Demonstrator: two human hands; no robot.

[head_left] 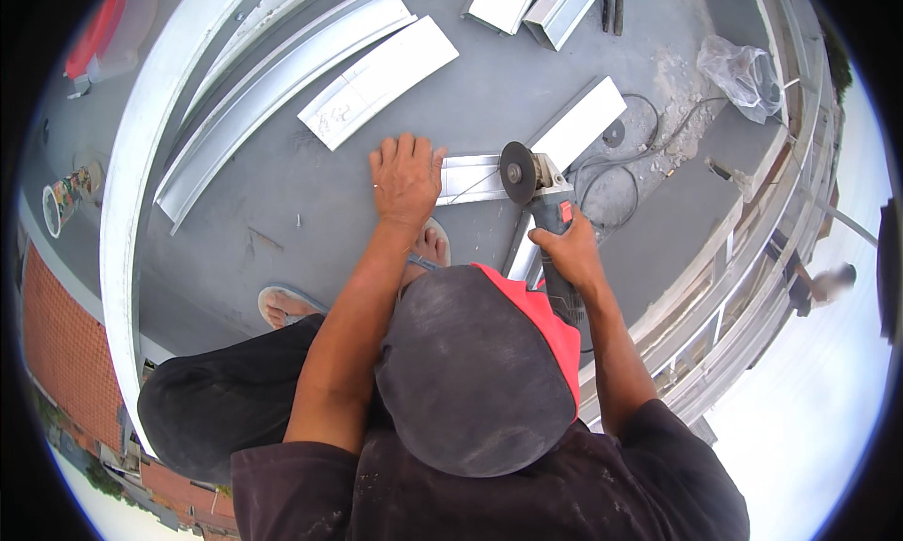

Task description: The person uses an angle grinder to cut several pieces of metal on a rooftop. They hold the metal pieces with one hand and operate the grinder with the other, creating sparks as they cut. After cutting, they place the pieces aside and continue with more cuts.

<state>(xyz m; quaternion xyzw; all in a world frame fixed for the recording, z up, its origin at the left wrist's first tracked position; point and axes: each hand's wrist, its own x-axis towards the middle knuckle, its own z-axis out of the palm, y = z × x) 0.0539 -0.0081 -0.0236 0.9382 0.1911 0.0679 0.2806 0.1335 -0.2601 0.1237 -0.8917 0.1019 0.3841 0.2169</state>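
My right hand (572, 247) is wrapped around the body of a corded angle grinder (553, 216), which has a dark cutting disc (517, 172). The disc stands upright at the right part of a short metal channel (470, 178); whether it touches the metal I cannot tell. A thin slanting line crosses the channel's face. Over its left end, my left hand (406, 182) grips the channel, fingers close together and thumb along the near side. Behind the grinder a longer white metal channel (581, 122) runs diagonally, partly hidden by the tool and hand.
Curved metal channels (282, 85) and a white piece (378, 82) lie to the left; more channels (564, 9) lie at the far side. A black cable (616, 165) loops on the right near rubble and a plastic bag (738, 78). A decorated cup (71, 198) lies far left.
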